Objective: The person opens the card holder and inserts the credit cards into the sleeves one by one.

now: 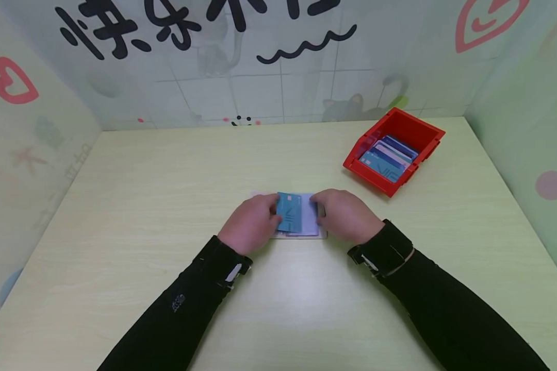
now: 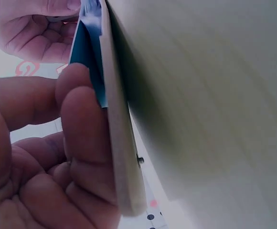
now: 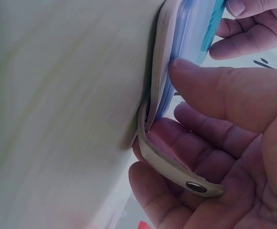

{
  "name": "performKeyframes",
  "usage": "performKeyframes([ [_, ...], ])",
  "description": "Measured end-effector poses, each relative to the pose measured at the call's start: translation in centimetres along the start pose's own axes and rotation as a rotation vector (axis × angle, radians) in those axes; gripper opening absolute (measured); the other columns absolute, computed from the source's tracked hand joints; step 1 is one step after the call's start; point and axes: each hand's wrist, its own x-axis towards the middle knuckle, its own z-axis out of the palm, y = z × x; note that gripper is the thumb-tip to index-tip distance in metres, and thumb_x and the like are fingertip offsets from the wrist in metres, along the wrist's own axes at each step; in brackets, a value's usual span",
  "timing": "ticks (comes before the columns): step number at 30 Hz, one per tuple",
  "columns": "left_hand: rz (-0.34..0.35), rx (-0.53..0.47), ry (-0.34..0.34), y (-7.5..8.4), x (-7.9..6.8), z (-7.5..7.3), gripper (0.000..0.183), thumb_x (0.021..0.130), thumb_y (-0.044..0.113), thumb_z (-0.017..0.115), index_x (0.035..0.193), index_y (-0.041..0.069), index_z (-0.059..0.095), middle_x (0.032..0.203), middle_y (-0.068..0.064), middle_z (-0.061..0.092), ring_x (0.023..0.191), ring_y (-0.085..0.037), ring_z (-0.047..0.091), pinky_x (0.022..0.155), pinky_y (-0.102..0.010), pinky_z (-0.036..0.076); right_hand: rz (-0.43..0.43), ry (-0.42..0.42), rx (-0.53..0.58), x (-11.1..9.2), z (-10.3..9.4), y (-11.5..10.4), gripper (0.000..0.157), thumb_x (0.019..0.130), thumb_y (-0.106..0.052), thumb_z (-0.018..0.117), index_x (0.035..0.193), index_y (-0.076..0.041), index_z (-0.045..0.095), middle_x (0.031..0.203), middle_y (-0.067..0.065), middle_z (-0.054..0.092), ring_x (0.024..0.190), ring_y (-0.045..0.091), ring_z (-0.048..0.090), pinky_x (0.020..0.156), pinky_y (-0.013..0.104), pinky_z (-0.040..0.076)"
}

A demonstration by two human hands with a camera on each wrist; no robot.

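Pinching the teal chip card [image 1: 289, 212] in my left hand [image 1: 249, 222], I hold it tilted over the snap-strap card holder [image 3: 160, 62], which my right hand [image 1: 348, 215] grips by its edge. If the plastic sleeve [image 1: 310, 214] clings or slips from my right thumb, the card could snag or bend. My fingers cover its left side; whether any has entered the sleeve, I cannot tell.

Can't tell home or office, kinda a boxed-in spot tbh: pale bench [image 1: 301, 288] under the right hand [image 1: 345, 216], walls [image 1: 260, 95] with hearts [image 1: 27, 78] and lettering [image 1: 116, 30] around it.
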Motion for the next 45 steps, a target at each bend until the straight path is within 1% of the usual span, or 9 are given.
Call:
performKeyframes([
  [5,0.015,-0.002,-0.009,0.09,-0.05,0.21,0.04,0.106,0.014,0.059,0.145,0.003,0.058,0.117,-0.008,0.066,0.098,-0.023,0.062,0.092,-0.036,0.054,-0.018,0.01,-0.009,-0.01,0.06,-0.03,0.06,0.096,-0.013,0.077,0.151,-0.003,0.056,0.146,0.014,0.064,0.129,0.034,0.063,0.114,0.049,0.05],
  [12,0.032,0.023,-0.016,0.26,-0.04,0.35,0.045,0.108,0.015,0.055,0.151,0.003,0.055,0.135,-0.011,0.067,0.111,-0.025,0.062,0.108,-0.043,0.053,-0.015,0.017,-0.001,-0.09,0.11,0.07,0.058,0.097,-0.013,0.075,0.151,-0.004,0.056,0.143,0.013,0.064,0.125,0.033,0.063,0.113,0.049,0.051],
  [15,0.036,0.03,-0.013,0.26,-0.01,0.45,0.045,0.107,0.015,0.055,0.151,0.004,0.056,0.139,-0.011,0.067,0.112,-0.025,0.063,0.111,-0.044,0.052,-0.02,0.021,-0.003,-0.07,0.16,0.09,0.058,0.097,-0.013,0.075,0.151,-0.003,0.056,0.143,0.013,0.065,0.126,0.033,0.063,0.112,0.049,0.052],
  [21,0.061,0.064,-0.002,0.42,-0.08,0.69,0.046,0.105,0.015,0.062,0.149,0.005,0.058,0.137,-0.01,0.068,0.111,-0.025,0.064,0.111,-0.044,0.053,-0.021,0.029,0.0,-0.08,0.16,0.02,0.059,0.097,-0.011,0.075,0.151,-0.003,0.056,0.145,0.014,0.064,0.132,0.034,0.062,0.113,0.049,0.051],
  [25,0.068,0.088,0.001,0.54,-0.1,0.8,0.048,0.104,0.016,0.065,0.15,0.005,0.057,0.141,-0.011,0.067,0.118,-0.026,0.065,0.113,-0.044,0.051,-0.009,0.025,0.01,-0.04,0.13,-0.01,0.059,0.097,-0.012,0.075,0.152,-0.003,0.054,0.147,0.014,0.063,0.134,0.034,0.061,0.114,0.049,0.05],
  [28,0.075,0.094,-0.016,0.6,-0.12,0.87,0.05,0.104,0.016,0.065,0.151,0.005,0.056,0.144,-0.013,0.064,0.12,-0.025,0.064,0.112,-0.044,0.051,-0.001,0.019,0.021,0.03,0.11,0.01,0.059,0.097,-0.012,0.075,0.152,-0.003,0.054,0.147,0.013,0.063,0.133,0.034,0.061,0.114,0.05,0.049],
  [34,0.105,0.111,-0.064,0.79,-0.24,0.98,0.049,0.104,0.014,0.064,0.151,0.003,0.056,0.145,-0.014,0.062,0.118,-0.024,0.062,0.112,-0.041,0.052,0.002,0.014,0.032,0.1,0.13,0.12,0.06,0.097,-0.012,0.075,0.152,-0.004,0.054,0.148,0.012,0.062,0.132,0.033,0.061,0.114,0.05,0.05],
  [40,0.11,0.137,-0.057,0.86,-0.3,0.99,0.048,0.105,0.015,0.062,0.151,0.004,0.056,0.147,-0.015,0.058,0.12,-0.024,0.062,0.111,-0.039,0.053,0.001,0.013,0.029,0.17,0.17,0.11,0.06,0.097,-0.012,0.075,0.153,-0.003,0.053,0.149,0.013,0.062,0.134,0.033,0.061,0.114,0.05,0.05],
  [45,0.126,0.153,-0.051,0.85,-0.36,0.97,0.048,0.105,0.015,0.063,0.151,0.003,0.056,0.149,-0.015,0.058,0.125,-0.025,0.062,0.112,-0.04,0.052,0.0,0.016,0.027,0.16,0.14,0.02,0.059,0.098,-0.012,0.074,0.152,-0.002,0.053,0.149,0.013,0.062,0.134,0.034,0.061,0.114,0.049,0.05],
])
